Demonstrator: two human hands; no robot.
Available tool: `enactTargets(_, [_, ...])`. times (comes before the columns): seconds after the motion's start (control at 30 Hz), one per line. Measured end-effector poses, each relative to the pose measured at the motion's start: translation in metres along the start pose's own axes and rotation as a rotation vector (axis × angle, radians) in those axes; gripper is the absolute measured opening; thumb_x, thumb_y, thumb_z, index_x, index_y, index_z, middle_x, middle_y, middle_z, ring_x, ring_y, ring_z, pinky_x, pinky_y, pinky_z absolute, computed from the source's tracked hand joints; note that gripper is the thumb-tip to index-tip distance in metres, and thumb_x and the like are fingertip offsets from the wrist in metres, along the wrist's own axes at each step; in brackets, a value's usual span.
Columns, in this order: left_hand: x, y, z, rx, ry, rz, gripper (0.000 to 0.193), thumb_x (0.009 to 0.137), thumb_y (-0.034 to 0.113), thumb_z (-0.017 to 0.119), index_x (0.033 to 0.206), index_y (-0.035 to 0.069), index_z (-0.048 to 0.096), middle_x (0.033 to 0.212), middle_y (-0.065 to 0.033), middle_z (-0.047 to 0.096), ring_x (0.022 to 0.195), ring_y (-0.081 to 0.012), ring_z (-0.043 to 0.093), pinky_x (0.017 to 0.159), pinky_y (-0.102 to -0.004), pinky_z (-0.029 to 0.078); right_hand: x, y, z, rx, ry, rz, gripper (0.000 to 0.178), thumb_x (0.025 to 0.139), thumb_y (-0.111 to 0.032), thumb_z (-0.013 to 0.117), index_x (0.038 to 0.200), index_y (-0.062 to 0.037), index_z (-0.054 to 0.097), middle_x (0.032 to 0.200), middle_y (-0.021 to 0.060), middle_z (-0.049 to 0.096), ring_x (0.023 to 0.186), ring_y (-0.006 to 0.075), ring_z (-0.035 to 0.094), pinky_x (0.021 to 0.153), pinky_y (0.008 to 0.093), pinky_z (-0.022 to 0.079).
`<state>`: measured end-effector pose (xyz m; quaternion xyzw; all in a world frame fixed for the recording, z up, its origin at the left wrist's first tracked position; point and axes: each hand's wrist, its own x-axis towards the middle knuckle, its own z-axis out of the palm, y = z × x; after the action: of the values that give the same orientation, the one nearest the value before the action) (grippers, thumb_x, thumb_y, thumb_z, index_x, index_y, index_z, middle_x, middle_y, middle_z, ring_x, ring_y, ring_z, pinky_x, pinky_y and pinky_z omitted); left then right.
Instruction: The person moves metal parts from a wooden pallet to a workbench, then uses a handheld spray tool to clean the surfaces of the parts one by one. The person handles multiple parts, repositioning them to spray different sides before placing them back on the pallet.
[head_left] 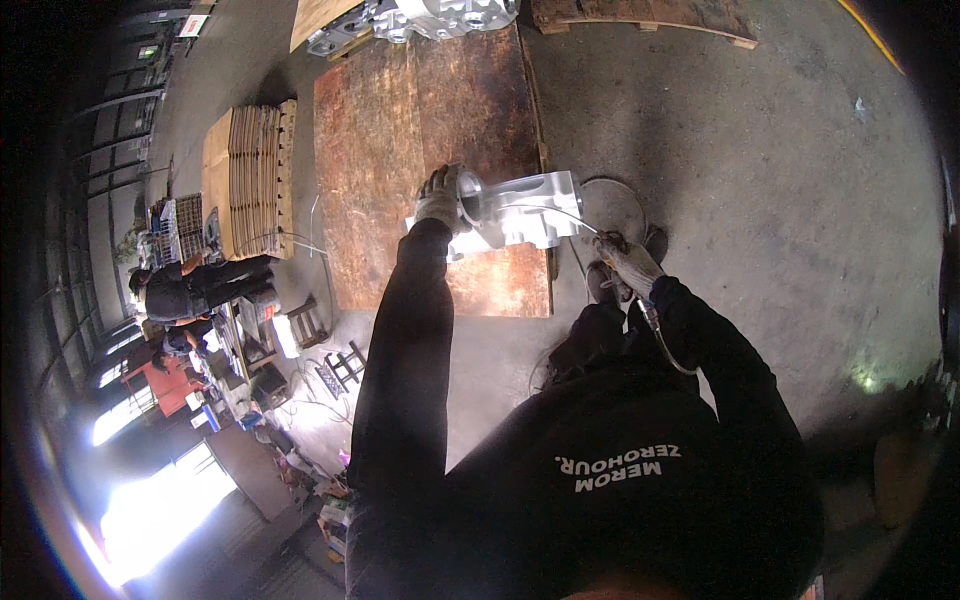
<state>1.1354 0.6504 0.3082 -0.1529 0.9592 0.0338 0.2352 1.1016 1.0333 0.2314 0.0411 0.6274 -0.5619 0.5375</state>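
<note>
A silvery cast-metal housing (540, 205) lies on a worn wooden board (375, 130), its right end near the board's right edge. My left hand (438, 198), in a pale work glove, grips the housing's rounded left end. In my right hand (632, 265), also gloved, is an air blow gun (651, 316), mostly hidden by the fingers. Its long thin nozzle reaches left over the housing, while a pale hose curves from its fitting under my right forearm. Glare washes out the housing's near side.
More metal castings (430, 18) stand beyond the board. A stack of flat cardboard (245, 180) sits on a pallet to the left. Another wooden pallet (650, 12) lies far right. Two people (180, 295) are at the left, by a cluttered bench. A loop of hose (640, 195) crosses the concrete floor.
</note>
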Motion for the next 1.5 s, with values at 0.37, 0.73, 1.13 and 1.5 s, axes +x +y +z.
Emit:
enactTargets(0.37, [-0.006,-0.003,0.0,-0.034,0.006,-0.029,0.128,0.048,0.029,0.093,0.152,0.016,0.019,0.154,-0.0133,0.027,0.144,-0.0343,0.022,0.119,-0.0428,0.025,-0.007,-0.009,0.011,-0.233,-0.025,0.167,0.053,0.096,-0.056,0.049,0.099,-0.0055,0.063,0.082,0.0061,0.063,0.073,0.0131,0.057,0.062,0.0293,0.044])
enactTargets(0.73, [-0.007,-0.005,0.001,-0.051,0.006,-0.029,0.129,0.047,0.025,0.093,0.151,0.016,0.019,0.154,-0.0148,0.027,0.144,-0.0351,0.024,0.118,-0.0436,0.026,-0.024,-0.027,0.023,-0.087,-0.036,0.131,0.052,0.088,-0.062,0.058,0.082,-0.0111,0.053,0.057,-0.0008,0.045,0.039,0.0113,0.042,0.035,0.0307,0.035])
enactTargets(1.13, [-0.001,-0.003,0.003,-0.019,0.035,-0.009,0.124,0.049,0.031,0.092,0.15,0.016,0.022,0.153,-0.0141,0.028,0.143,-0.0346,0.025,0.118,-0.0446,0.026,-0.02,-0.015,0.019,-0.033,0.03,0.169,0.055,0.091,-0.06,0.056,0.088,-0.005,0.06,0.058,0.0001,0.047,0.043,0.0106,0.044,0.037,0.0303,0.034])
enactTargets(1.5, [0.001,-0.008,0.007,0.023,0.054,0.024,0.12,0.052,0.032,0.089,0.15,0.015,0.022,0.15,-0.0137,0.032,0.141,-0.0334,0.028,0.117,-0.0433,0.026,-0.014,-0.003,0.019,-0.037,0.046,0.239,0.049,0.09,-0.058,0.059,0.072,-0.0121,0.055,0.052,-0.0015,0.046,0.039,0.0108,0.044,0.037,0.0298,0.032])
